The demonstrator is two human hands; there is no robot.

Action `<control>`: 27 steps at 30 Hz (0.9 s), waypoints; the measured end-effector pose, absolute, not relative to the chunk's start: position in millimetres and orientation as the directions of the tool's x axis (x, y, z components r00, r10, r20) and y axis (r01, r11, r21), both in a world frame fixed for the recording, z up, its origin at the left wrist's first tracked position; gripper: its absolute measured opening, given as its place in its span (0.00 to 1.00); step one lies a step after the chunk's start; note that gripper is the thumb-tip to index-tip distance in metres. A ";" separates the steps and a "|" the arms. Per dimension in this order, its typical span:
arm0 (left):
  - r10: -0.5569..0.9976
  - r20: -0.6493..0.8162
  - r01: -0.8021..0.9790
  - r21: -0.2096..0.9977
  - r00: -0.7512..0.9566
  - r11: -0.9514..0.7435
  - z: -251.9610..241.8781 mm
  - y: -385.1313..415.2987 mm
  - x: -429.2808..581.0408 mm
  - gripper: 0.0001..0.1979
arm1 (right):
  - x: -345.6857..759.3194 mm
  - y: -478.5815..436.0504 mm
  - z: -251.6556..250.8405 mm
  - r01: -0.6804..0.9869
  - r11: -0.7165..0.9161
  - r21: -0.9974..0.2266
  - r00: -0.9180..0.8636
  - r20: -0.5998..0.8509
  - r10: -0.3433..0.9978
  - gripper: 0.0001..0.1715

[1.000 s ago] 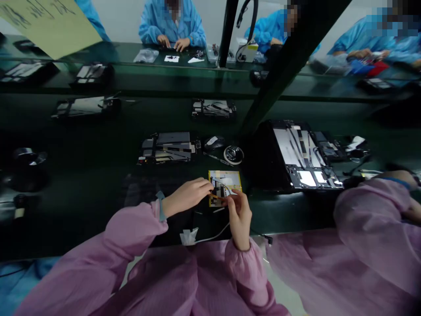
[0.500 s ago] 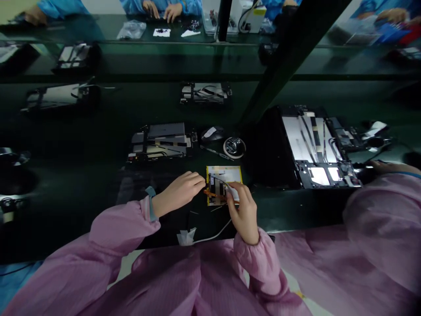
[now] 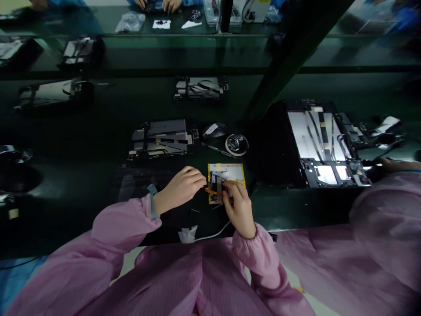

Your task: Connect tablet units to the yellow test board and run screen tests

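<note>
A flat white battery pack with yellow edges lies on the dark bench in front of me. On it sit a dark strip-like part and an orange ribbon cable. My left hand is at the pack's left edge, fingers pinched together close to the cable's left end; what they hold is hidden. From the right, my right hand reaches over the pack, its thumb and fingers closed at the dark part. Whatever is between those fingertips cannot be made out.
Behind the pack are a pen-like tool, a round dish of small metal parts and a dark mouse. Opened devices lie around, a large one at right. A co-worker's pink sleeve is close on my right.
My right hand has shifted slightly left over the pack, and the white piece seen by its fingers no longer shows. My left hand stays at the pack's left edge. The camera view has shifted slightly.
</note>
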State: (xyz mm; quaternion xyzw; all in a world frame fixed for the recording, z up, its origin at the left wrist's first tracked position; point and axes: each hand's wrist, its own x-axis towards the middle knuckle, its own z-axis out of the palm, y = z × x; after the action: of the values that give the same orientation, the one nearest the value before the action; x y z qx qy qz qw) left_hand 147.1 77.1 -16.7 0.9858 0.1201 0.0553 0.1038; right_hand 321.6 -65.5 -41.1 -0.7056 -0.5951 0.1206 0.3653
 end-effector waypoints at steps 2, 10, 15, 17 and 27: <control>0.253 0.098 0.225 0.233 0.962 -0.946 -17.0 77.4 147.1 0.09 | 321.1 -63.3 -44.3 0.750 -0.026 -0.661 0.250 0.248 0.936 0.13; 0.276 0.115 0.238 0.266 0.954 -0.934 -16.8 76.1 146.2 0.08 | 320.9 -58.3 -52.3 0.771 0.002 -0.637 0.200 0.245 0.949 0.12; 0.280 0.112 0.242 0.274 0.953 -0.931 -18.4 76.7 145.4 0.07 | 320.5 -58.0 -53.1 0.780 0.001 -0.626 0.196 0.245 0.950 0.12; 0.283 0.112 0.243 0.279 0.952 -0.929 -18.5 77.4 145.3 0.07 | 320.5 -57.9 -53.7 0.783 0.002 -0.622 0.194 0.246 0.950 0.12; 0.320 0.112 0.274 0.306 0.941 -0.912 -19.5 77.5 146.8 0.09 | 320.5 -56.9 -53.7 0.792 -0.001 -0.611 0.186 0.240 0.953 0.13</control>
State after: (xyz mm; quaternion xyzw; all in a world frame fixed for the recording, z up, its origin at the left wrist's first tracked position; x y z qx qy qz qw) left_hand 146.8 77.5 -19.5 0.9744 0.1526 0.0799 0.1447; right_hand 320.5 -56.9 -53.7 -0.6966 -0.6261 0.1227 0.3281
